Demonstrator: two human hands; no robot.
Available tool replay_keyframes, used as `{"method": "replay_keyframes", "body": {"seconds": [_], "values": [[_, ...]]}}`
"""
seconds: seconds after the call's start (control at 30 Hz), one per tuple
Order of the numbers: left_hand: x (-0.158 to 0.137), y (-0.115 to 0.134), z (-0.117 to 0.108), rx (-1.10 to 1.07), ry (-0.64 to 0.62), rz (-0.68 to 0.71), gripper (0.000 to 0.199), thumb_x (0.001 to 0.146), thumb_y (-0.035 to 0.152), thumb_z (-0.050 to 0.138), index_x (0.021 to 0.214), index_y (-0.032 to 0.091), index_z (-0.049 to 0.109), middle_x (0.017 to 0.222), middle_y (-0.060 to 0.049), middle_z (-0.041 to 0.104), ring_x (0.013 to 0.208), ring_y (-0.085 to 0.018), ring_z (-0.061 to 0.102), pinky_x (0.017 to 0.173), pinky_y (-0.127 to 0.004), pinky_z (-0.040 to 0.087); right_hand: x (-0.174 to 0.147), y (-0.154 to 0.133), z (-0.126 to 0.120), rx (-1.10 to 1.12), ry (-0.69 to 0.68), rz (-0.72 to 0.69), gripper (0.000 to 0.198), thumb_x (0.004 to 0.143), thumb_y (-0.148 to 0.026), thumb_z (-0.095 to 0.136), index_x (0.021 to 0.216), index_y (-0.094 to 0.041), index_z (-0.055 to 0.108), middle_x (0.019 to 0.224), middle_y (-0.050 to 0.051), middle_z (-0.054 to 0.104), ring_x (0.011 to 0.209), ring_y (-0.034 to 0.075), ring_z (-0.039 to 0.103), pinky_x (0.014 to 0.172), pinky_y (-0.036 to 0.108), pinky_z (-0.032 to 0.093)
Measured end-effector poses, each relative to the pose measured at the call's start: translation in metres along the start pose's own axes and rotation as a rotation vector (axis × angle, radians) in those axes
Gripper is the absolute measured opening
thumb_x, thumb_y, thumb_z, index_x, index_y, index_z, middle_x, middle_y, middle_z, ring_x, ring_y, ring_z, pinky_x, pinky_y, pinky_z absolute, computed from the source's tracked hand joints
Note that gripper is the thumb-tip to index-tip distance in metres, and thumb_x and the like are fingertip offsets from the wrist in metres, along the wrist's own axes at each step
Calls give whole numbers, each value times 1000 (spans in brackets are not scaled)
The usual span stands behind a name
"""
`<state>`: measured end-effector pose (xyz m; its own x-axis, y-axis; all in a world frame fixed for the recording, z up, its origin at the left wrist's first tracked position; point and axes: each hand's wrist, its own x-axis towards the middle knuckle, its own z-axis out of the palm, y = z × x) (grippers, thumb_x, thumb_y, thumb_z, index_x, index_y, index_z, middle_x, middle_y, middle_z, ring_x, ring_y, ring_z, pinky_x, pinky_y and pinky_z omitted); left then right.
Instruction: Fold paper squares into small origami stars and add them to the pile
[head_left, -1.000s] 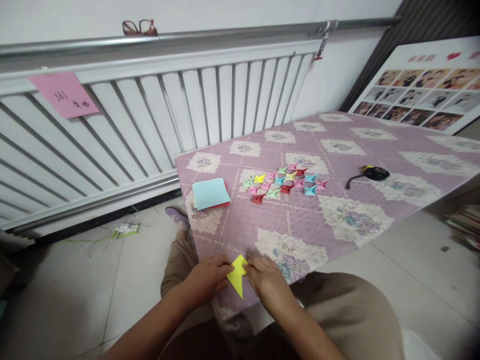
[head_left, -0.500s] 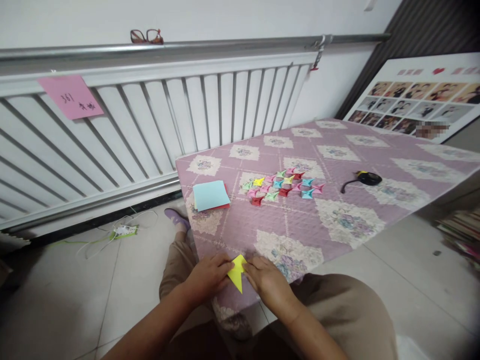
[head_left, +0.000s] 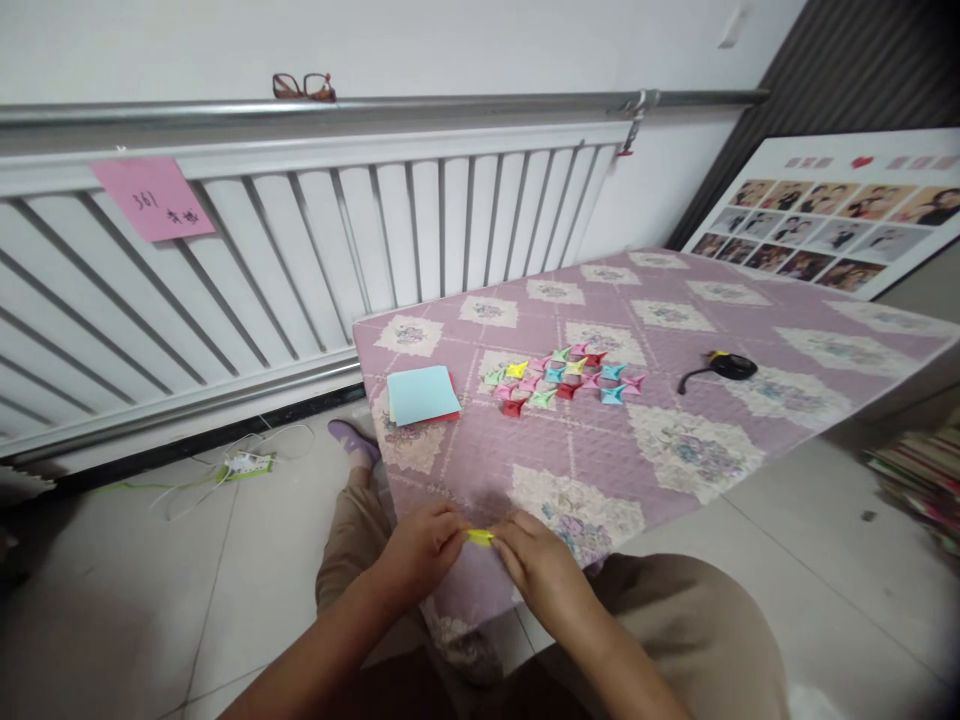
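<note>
A small piece of folded yellow paper (head_left: 480, 538) shows as a narrow strip between my two hands, over the near corner of the table. My left hand (head_left: 426, 545) pinches its left end. At the right end, the fingers of my right hand (head_left: 534, 552) are closed on the same paper. Much of the paper is hidden by my fingers. Farther up the table lies a cluster of several small folded paper shapes (head_left: 566, 391) in red, pink, green, blue and yellow. Left of them is a stack of square paper (head_left: 422, 395), light blue on top with red beneath.
A flowered pink tablecloth (head_left: 495, 460) covers the table. On its right side lies a coiled black cable (head_left: 733, 367). A white radiator (head_left: 315, 230) runs along the wall, with a pink note (head_left: 154, 200) on it. Glasses (head_left: 304, 88) rest on the pipe. A power strip (head_left: 246, 465) lies on the floor.
The yellow paper showed a broad pointed face before; now only a thin strip is visible between my fingers. My hands stay at the same spot, and the view has tilted slightly up.
</note>
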<state>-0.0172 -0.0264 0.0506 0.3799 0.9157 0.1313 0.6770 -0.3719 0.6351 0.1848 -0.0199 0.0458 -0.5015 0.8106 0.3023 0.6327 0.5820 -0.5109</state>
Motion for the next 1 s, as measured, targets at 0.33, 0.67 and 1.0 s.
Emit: {"method": "replay_keyframes", "body": {"seconds": [0.33, 0.67, 1.0], "values": [[16, -6, 12, 80, -247, -203, 14, 80, 17, 50, 79, 16, 63, 80, -1, 64, 75, -16, 56, 65, -25, 38, 1, 15, 13, 178, -140, 220, 16, 80, -14, 49, 77, -23, 62, 75, -1, 66, 70, 15, 60, 63, 25, 44], [26, -13, 18, 222, -239, -125, 9, 84, 20, 52, 83, 19, 61, 90, -3, 60, 85, -18, 54, 72, -28, 38, -1, 24, 22, -82, -23, 123, 7, 80, -16, 60, 77, -22, 63, 77, 2, 59, 77, 18, 55, 71, 29, 43], [28, -23, 21, 229, -261, -58, 6, 84, 21, 55, 83, 19, 60, 87, -2, 59, 83, -17, 54, 71, -27, 37, 4, 29, 29, -45, -40, 163, 9, 79, -18, 66, 83, -25, 66, 80, 1, 62, 80, 19, 54, 73, 31, 36]]}}
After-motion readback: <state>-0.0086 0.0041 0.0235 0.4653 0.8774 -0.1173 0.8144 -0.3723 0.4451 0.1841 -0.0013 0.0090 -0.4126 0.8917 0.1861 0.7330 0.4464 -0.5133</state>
